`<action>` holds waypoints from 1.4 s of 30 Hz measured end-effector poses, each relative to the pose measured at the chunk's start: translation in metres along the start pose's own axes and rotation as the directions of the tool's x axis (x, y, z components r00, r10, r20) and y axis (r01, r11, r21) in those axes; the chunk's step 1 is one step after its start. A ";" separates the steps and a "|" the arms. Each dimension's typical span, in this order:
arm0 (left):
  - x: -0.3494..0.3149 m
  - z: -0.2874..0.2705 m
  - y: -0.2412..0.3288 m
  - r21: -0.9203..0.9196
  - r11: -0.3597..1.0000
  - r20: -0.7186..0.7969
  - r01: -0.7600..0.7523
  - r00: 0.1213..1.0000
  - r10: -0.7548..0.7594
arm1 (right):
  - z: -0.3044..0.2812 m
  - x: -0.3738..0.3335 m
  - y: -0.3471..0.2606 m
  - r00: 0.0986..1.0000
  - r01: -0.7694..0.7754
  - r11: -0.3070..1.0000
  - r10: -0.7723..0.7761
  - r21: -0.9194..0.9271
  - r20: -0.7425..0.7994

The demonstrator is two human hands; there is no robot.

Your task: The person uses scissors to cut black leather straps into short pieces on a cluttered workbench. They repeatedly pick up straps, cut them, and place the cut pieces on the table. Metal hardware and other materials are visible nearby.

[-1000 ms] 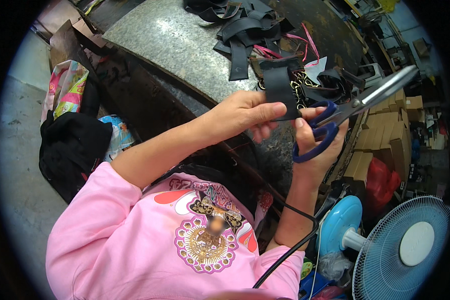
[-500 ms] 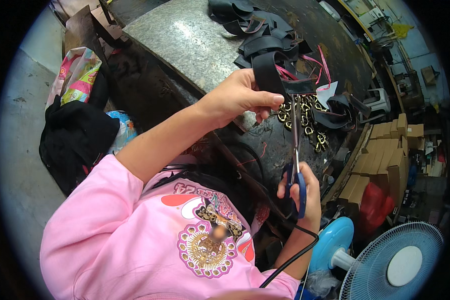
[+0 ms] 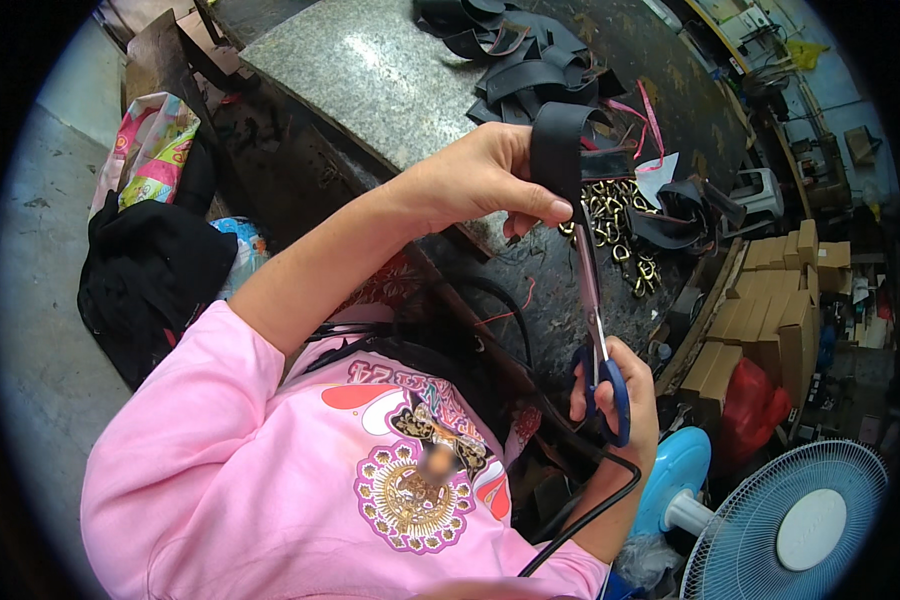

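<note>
Black strap (image 3: 553, 150): between the left hand's (image 3: 500, 182) thumb and fingers, looping above them.
Left hand: pinched closed on the strap.
Scissors (image 3: 595, 325): in the right hand (image 3: 634, 390), blades pointing to the strap beside the left thumb.
Right hand: curled round the blue handles.
Metal clips (image 3: 625, 225): on the worktop (image 3: 320, 80), right of the left hand.
Strap pile (image 3: 530, 80): beyond the left hand.

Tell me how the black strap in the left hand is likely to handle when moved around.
The black strap is probably bendy yet springy: it arches above the left hand instead of hanging limp. It looks light for its size, being thin and pinched near one end. It seems unlikely to break, as similar strips lie curled unbroken.
</note>
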State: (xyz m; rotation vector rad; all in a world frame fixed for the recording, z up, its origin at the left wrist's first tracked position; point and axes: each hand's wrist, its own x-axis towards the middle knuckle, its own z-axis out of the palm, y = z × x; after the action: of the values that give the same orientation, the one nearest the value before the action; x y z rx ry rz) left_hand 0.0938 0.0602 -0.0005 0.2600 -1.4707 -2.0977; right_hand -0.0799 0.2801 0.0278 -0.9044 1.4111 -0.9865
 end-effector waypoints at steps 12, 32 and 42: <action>0.003 0.002 -0.006 -0.048 0.995 0.066 -0.088 0.994 0.091 | -0.004 -0.004 0.007 0.998 -0.003 0.990 -0.005 0.140 0.057; 0.002 0.011 -0.017 0.191 0.971 -0.060 -0.144 0.986 0.158 | -0.004 -0.006 0.020 0.994 0.016 1.000 -0.017 -0.010 -0.104; -0.009 0.008 -0.023 0.849 0.039 0.362 -0.527 0.633 0.685 | 0.000 0.004 0.017 0.925 0.182 0.982 -0.186 -0.045 -0.330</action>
State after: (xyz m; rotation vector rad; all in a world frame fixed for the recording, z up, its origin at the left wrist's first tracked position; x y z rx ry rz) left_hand 0.0900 0.0770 -0.0198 0.1139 -2.0267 -0.3226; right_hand -0.0803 0.2824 0.0106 -0.9229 1.6377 -1.3214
